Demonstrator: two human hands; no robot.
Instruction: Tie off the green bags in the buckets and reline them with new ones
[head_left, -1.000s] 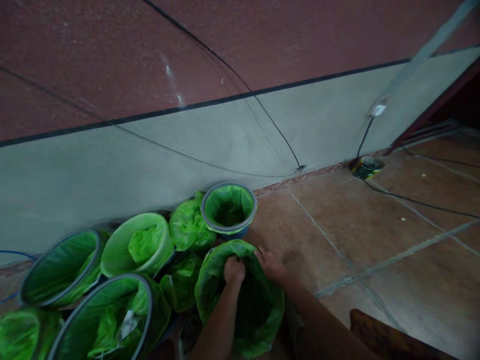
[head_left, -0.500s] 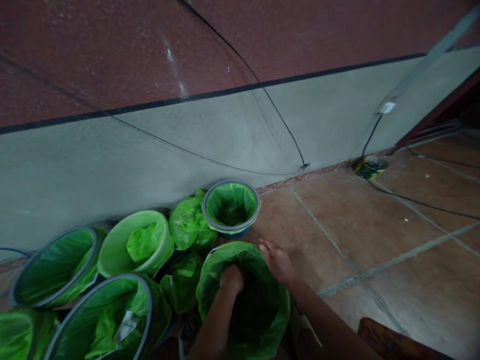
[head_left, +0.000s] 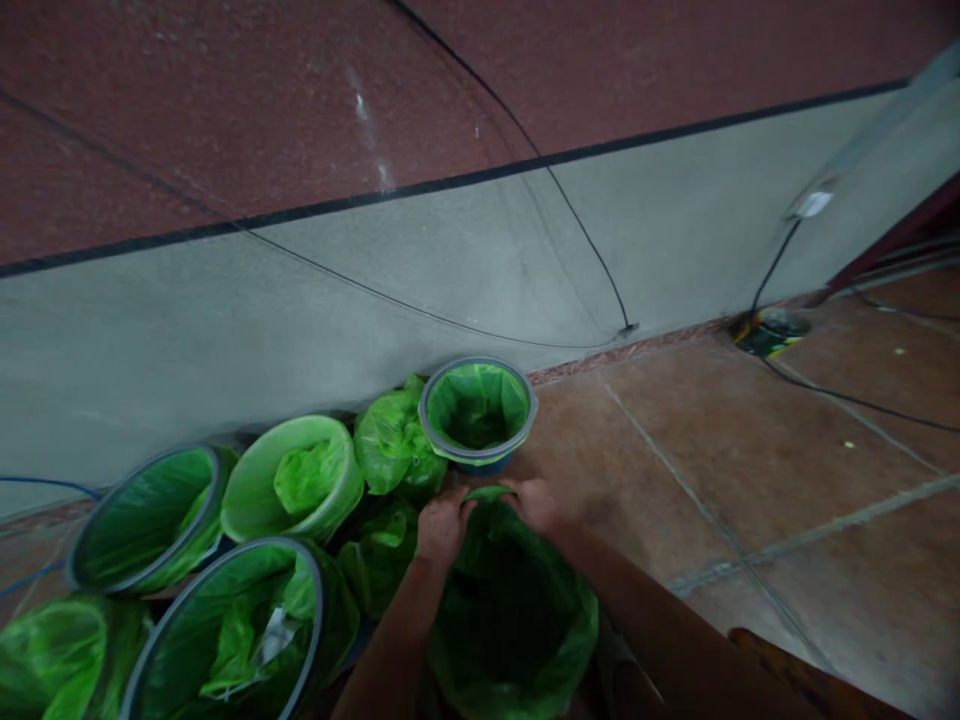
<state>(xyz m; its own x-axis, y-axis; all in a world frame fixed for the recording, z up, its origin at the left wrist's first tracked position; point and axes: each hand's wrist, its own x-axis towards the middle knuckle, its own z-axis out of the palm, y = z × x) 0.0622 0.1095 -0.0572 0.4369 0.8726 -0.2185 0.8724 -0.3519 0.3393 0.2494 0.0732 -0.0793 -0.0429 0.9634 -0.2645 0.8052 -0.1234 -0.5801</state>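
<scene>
In my head view, my left grip (head_left: 439, 528) and my right grip (head_left: 537, 504) are both closed on the far edge of a big, round, thin green plastic bag (head_left: 517, 620). I pinch that edge from two sides, and a small green bit of it shows between them. The bag's dark mouth lies on my side of the edge, and its long way runs from there back to me. No grip is nearer than the other, because both touch it. Some fingertips are tucked away, so I cannot tell how hard they squeeze. I cannot tell what is under the bag.

The brown tile floor (head_left: 645, 530) spreads out on my right, so that side has more room. Just past my grips, a round grey-rimmed bin with a green bag inside (head_left: 491, 387) stands near the red and grey wall (head_left: 300, 320). On my left it is tight: a puffy, crumpled green plastic bundle (head_left: 391, 435) is near, and a round pale green bin (head_left: 247, 492) sits beyond it.
</scene>
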